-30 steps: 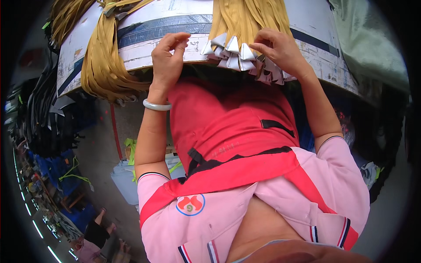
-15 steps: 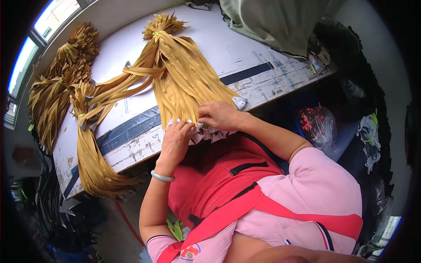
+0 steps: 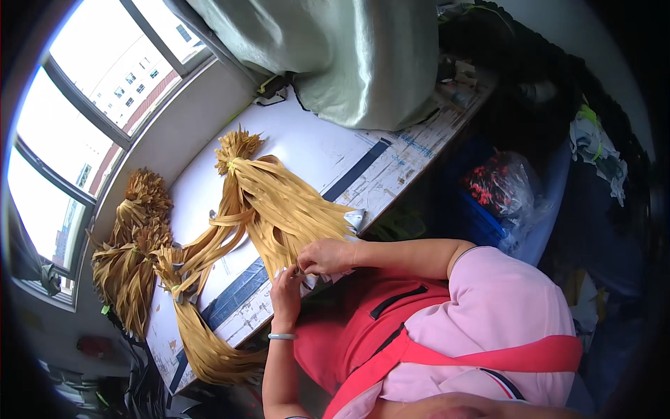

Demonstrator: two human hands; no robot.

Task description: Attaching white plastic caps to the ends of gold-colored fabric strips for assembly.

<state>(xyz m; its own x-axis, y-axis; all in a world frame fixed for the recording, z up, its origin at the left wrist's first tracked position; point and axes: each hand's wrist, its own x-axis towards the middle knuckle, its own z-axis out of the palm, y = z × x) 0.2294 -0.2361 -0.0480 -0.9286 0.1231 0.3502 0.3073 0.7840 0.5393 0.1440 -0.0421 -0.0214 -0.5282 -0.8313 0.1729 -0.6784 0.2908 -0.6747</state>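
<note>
Worktable [image 3: 307,150], centre of frame: white board surface, flat, crossed by a dark blue band [image 3: 352,171] and edged along its near side with small printed markings, too small to make out. Large bundle of tan flat strips [image 3: 279,206], centre: ribbon-like, matte, bound at its upper end with a pale green tie [image 3: 229,166] beneath a frayed tuft, fanning toward the near table edge, where the strip ends carry small white tips. Left hand [image 3: 286,297], lower centre: fingers curled, pinching those white-tipped ends at the table edge; a pale smooth bangle [image 3: 282,336] circles the wrist. Right hand [image 3: 326,256], just above and touching the same ends: closed on them, fingers bent. Second bundle of tan strips [image 3: 202,342], lower left: one, bound near its middle, trailing over the table's left end. Further bundles [image 3: 129,258], left, by the window: at least two, same tan strips, heaped together; exact count cannot be told. Pale green cloth [image 3: 349,63], top centre: one, glossy, draped in folds over the far side of the table. Clear plastic bag [image 3: 506,192], right of frame: one, crinkled, holding red and dark contents, set on a blue crate [image 3: 474,223]. Window [image 3: 77,105], upper left: dark frame, bright panes. Wearer's clothing: pink shirt and red apron [image 3: 363,328], lower right.
</note>
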